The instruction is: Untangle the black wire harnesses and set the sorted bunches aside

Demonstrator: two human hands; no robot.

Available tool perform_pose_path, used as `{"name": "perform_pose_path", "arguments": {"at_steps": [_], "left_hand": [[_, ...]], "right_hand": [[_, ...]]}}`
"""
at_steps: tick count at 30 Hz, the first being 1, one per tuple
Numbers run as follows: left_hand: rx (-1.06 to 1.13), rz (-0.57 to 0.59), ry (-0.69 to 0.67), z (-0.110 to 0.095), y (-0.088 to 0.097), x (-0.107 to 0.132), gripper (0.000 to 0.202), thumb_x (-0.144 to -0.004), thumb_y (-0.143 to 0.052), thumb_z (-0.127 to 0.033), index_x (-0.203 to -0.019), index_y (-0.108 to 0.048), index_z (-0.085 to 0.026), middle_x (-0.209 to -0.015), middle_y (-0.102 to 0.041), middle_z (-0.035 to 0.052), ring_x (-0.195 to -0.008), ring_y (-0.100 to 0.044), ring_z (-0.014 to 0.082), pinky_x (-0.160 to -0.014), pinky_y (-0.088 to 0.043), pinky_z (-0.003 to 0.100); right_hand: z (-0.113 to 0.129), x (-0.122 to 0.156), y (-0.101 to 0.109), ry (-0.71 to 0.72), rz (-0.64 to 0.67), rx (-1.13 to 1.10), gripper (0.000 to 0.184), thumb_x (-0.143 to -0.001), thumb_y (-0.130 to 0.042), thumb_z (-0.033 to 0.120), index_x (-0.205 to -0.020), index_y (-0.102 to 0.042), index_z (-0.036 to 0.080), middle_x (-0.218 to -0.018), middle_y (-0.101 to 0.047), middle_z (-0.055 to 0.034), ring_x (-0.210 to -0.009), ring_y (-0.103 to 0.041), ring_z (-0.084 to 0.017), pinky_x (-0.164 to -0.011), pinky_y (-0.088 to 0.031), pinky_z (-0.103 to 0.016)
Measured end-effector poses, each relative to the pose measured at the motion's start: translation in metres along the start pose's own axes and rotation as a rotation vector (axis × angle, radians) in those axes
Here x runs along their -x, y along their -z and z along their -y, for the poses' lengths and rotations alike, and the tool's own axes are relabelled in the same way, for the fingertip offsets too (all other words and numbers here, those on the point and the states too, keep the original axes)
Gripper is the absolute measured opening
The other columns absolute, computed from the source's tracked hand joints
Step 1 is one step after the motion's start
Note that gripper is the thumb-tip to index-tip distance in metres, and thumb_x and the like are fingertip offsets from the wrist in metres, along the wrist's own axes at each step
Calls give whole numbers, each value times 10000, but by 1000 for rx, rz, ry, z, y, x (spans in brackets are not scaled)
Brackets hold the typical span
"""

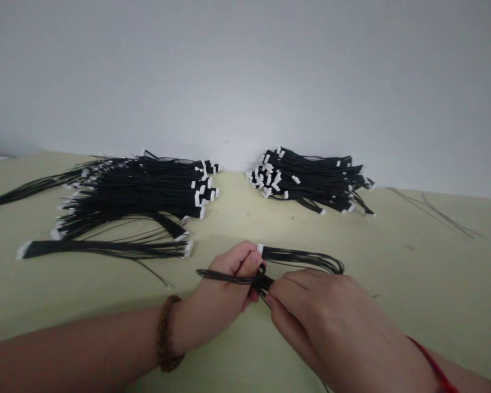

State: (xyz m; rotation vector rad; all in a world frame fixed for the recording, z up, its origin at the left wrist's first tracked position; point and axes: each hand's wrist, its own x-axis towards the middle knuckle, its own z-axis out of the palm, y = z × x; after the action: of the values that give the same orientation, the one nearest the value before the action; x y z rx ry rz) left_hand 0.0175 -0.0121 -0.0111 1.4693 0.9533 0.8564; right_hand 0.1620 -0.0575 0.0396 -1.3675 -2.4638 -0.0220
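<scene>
Our left hand pinches the looped black wires beside a white plug; our right hand, curled narrow, grips them too. We hold them over the counter, nearer us than the wire piles by its back edge.

Yellowish tabletop meets a pale gray wall at the rear. Rear left: large heap of black cables, white connectors at its right end. Single flat cable lies before it. Rear right: smaller cable heap. Farther right: thin loose strands.
</scene>
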Motion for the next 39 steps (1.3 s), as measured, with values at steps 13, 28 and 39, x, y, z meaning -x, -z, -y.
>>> {"name": "perform_pose_path", "arguments": {"at_steps": [13, 28, 39], "left_hand": [[108, 15, 37, 0, 0, -3, 333, -845, -375, -466, -708, -441, -169, -489, -394, -66, -378, -349, 26, -327, -244, 114], [192, -115, 182, 0, -2, -7, 279, -788, -457, -441, -709, -453, -174, -508, -408, -64, -349, -373, 25, -288, -229, 108], [251, -19, 81, 3, 1, -5, 292, -817, -434, -466, -736, -448, -186, -489, -433, -63, -349, -352, 33, -312, -245, 125]], "right_hand": [[-28, -15, 28, -343, 522, -916, 170, -799, -413, 156, -853, -573, 168, -601, -466, 31, -500, -410, -65, -464, -339, -180], [-44, -19, 52, -189, -520, -1903, 216, -921, -353, 274, -924, -566, 241, -591, -479, 79, -473, -430, 15, -481, -388, -46], [-19, -7, 26, -96, 13, -201, 183, -795, -478, 190, -625, -543, 179, -508, -465, 38, -464, -389, -70, -454, -257, -216]]}}
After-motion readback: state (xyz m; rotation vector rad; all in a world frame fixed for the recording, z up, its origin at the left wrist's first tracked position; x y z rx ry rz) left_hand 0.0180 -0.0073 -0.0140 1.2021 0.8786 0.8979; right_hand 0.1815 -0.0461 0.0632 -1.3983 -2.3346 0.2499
